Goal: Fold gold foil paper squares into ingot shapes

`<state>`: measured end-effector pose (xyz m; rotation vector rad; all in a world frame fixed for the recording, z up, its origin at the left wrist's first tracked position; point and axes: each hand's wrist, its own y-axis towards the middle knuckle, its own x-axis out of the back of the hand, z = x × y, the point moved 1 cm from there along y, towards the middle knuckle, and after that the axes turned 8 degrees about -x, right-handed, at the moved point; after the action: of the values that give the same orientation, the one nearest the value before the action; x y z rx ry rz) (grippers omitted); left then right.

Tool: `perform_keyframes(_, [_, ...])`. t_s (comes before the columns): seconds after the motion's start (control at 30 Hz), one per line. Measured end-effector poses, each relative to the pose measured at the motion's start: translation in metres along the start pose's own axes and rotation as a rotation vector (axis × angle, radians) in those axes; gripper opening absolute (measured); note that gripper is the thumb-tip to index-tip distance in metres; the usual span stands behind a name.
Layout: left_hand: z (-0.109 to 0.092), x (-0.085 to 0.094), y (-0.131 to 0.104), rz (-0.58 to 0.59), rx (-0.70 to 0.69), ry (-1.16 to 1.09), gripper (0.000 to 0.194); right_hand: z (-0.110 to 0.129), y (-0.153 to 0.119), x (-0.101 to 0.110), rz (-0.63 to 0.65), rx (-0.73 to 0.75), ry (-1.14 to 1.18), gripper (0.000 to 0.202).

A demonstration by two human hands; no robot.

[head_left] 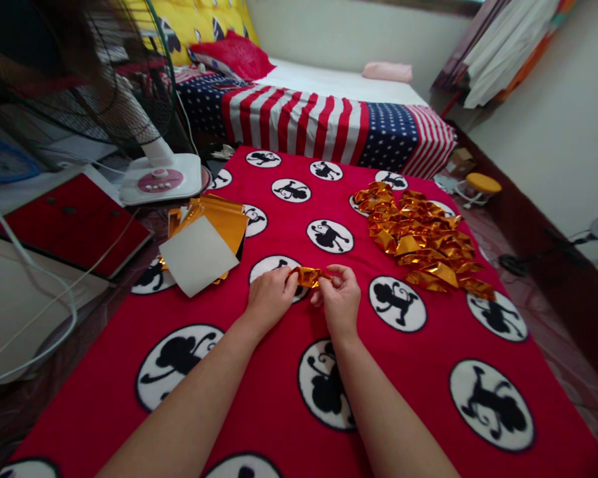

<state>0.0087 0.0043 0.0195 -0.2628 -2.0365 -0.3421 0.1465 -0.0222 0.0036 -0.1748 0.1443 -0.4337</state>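
Observation:
Between my two hands is a small piece of folded gold foil paper (pixel 309 276), held just above the red cloth. My left hand (pixel 273 292) pinches its left end, fingers closed. At its right end, my right hand (pixel 339 299) grips the foil between thumb and fingers. Left of my hands lies a stack of gold foil sheets (pixel 232 229) with a pale square sheet (pixel 198 255) on top. Over on the right is a pile of folded gold foil pieces (pixel 418 236), set close together in rows.
The red cloth (pixel 403 372) with monkey prints covers the table. A standing fan (pixel 162 176) is at the left, by a red panel (pixel 74 219) and loose white cable. Behind is a bed with a flag-patterned cover (pixel 299 119). A yellow-topped stool (pixel 483 183) stands at right.

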Motion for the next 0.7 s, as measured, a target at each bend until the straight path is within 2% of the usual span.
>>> perform_keyframes(0.5, [0.0011, 0.0004, 0.0005, 0.015, -0.026, -0.008, 0.034, -0.0010, 0.0001, -0.0005, 0.016, 0.047, -0.063, 0.022])
perform_keyframes(0.7, [-0.0003, 0.0016, 0.0010, -0.011, 0.060, -0.075, 0.036, -0.0013, 0.0011, 0.0005, 0.024, 0.063, -0.096, 0.021])
